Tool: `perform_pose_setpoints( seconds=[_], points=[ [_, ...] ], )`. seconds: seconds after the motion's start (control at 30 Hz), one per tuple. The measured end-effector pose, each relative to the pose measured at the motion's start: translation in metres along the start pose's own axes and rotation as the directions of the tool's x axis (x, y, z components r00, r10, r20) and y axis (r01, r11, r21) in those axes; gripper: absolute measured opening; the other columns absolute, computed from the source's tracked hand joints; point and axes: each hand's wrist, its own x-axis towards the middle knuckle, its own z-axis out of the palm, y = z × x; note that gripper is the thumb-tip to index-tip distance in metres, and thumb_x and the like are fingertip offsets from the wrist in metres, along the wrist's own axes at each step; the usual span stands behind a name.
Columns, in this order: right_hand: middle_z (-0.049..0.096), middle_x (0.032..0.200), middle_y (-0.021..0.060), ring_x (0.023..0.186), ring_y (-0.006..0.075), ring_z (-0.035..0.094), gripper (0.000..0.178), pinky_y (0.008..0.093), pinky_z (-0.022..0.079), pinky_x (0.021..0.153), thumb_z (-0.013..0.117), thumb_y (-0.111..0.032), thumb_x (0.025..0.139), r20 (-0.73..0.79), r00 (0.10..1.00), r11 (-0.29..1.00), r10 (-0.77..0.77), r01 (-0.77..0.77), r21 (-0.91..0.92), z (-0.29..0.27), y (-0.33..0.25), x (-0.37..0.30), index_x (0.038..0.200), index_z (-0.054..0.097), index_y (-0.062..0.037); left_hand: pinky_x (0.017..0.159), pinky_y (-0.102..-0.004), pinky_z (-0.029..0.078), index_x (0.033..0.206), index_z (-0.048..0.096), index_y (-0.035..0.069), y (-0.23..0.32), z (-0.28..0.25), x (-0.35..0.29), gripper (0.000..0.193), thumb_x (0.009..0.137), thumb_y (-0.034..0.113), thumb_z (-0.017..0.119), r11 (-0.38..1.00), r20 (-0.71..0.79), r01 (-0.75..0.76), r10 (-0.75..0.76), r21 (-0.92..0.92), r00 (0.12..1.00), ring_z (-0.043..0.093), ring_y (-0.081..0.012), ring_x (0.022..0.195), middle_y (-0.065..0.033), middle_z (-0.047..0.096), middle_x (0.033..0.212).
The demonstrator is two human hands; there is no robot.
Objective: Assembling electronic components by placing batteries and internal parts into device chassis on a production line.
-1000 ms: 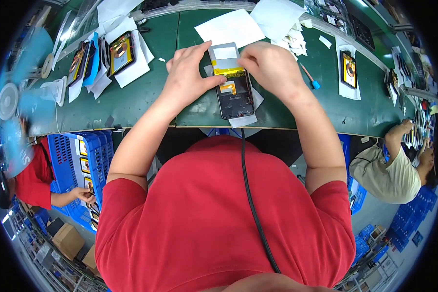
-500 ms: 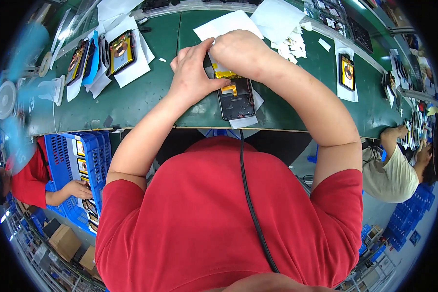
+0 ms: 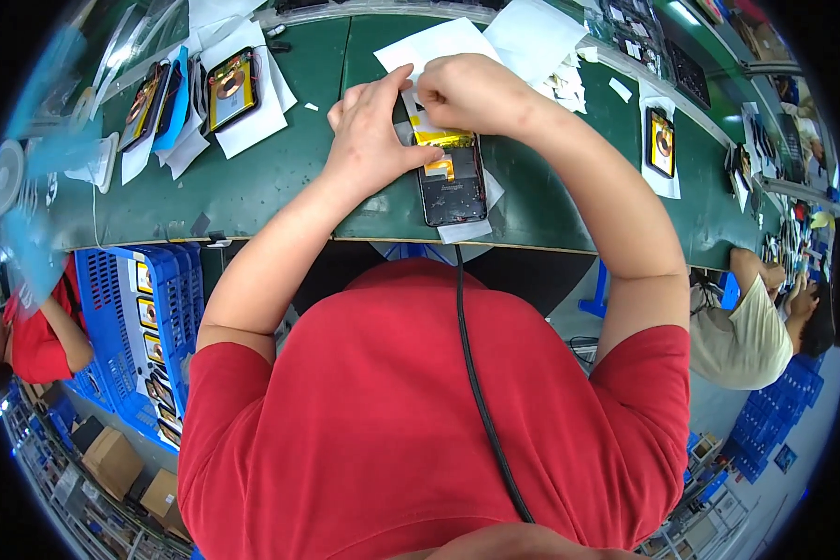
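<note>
An opened phone (image 3: pixel 454 198) lies on the green bench in front of me, its black inner parts and an orange flex cable showing at the near end. Yellow film (image 3: pixel 443 136) covers part of its middle. My left hand (image 3: pixel 369 135) braces the phone from the left, thumb pressed on it beside the flex cable and index finger up by its far end. Over the far right part, my right hand (image 3: pixel 471 93) is closed with fingers curled down. What its fingertips pinch, if anything, is hidden.
Opened phones on white sheets (image 3: pixel 231 89) lie at the left, another phone (image 3: pixel 661 143) at the right. Paper scraps (image 3: pixel 565 86) are piled behind my right hand. A blue crate (image 3: pixel 196 294) of phones stands below the bench's left edge. Other people sit on both sides.
My right hand has shifted slightly, uncovering more of the phone's far part. At the left, the other person's hand has left the blue crate.
</note>
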Motion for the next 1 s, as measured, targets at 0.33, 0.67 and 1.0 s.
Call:
perform_pose_setpoints(
  seconds=[0.33, 0.67, 1.0],
  points=[
    [0.07, 0.084, 0.0061, 0.074, 0.0119, 0.064, 0.013, 0.0271, 0.054, 0.07, 0.073, -0.009, 0.081, -0.068, 0.933, 0.755, 0.354, -0.242, 0.609, 0.011, 0.018, -0.023, 0.092, 0.073, -0.0013, 0.108, -0.0465, 0.03, 0.146, 0.044, 0.012, -0.003, 0.001, -0.002, 0.103, 0.058, 0.029, 0.093, 1.0, -0.021, -0.027, 0.027, -0.012, 0.999, 0.047, -0.0301, 0.128, -0.0108, 0.058, 0.13],
    [0.068, 0.085, 0.0106, 0.082, 0.0294, 0.068, 0.013, 0.0383, 0.055, 0.077, 0.07, -0.018, 0.081, -0.292, 0.946, 0.977, 0.142, -0.087, 0.194, 0.014, -0.021, -0.023, 0.082, 0.07, -0.0049, 0.107, -0.0465, 0.031, 0.147, 0.041, 0.015, 0.0, 0.003, -0.005, 0.107, 0.055, 0.026, 0.095, 0.996, -0.088, -0.07, 0.064, -0.059, 0.994, 0.047, -0.0311, 0.128, -0.0122, 0.053, 0.134],
    [0.064, 0.089, 0.0083, 0.077, 0.0232, 0.066, 0.025, 0.0342, 0.055, 0.071, 0.079, -0.019, 0.078, -0.462, 0.864, 0.954, 0.201, -0.064, 0.293, 0.021, -0.026, -0.037, 0.094, 0.067, -0.0048, 0.105, -0.0471, 0.033, 0.146, 0.042, 0.017, 0.003, 0.004, -0.006, 0.108, 0.053, 0.022, 0.096, 0.988, -0.172, -0.149, 0.138, -0.049, 0.975, 0.048, -0.0316, 0.125, -0.0122, 0.051, 0.131]
  ],
)
